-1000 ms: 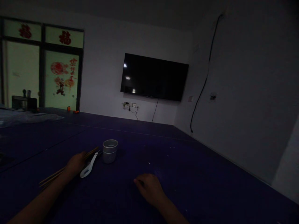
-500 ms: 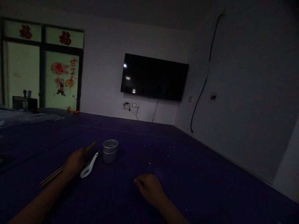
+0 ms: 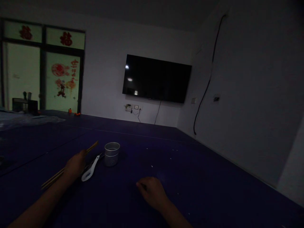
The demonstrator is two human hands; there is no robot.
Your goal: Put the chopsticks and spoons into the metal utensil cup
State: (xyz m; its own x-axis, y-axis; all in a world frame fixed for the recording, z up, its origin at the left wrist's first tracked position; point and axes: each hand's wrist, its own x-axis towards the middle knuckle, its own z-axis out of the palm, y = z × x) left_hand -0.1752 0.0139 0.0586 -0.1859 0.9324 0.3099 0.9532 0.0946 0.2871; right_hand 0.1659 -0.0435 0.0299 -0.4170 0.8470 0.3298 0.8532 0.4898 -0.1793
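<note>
My left hand [image 3: 75, 165] is closed around a pair of wooden chopsticks [image 3: 52, 178], whose ends stick out past both sides of the fist. Just right of that hand lies a white soup spoon [image 3: 90, 172] with a dark mark in its bowl. A thin dark utensil, partly hidden by my hand and the spoon, rests beside them; its kind cannot be made out. The grey metal cup [image 3: 111, 154] stands upright to the right of the spoon handle. My right hand [image 3: 152, 191] rests on the purple table with fingers curled and nothing seen in them.
Small white scraps [image 3: 152, 166] are scattered on the purple surface [image 3: 133, 202]. Crumpled clear plastic [image 3: 28, 121] lies at the far left, near a dark box [image 3: 25, 105] and small orange items [image 3: 77, 114]. A wall-mounted television [image 3: 156, 78] hangs at the back.
The far ends of the chopsticks have risen slightly, and the near ends have shifted a little. My right hand, the spoon and the cup stay where they were.
</note>
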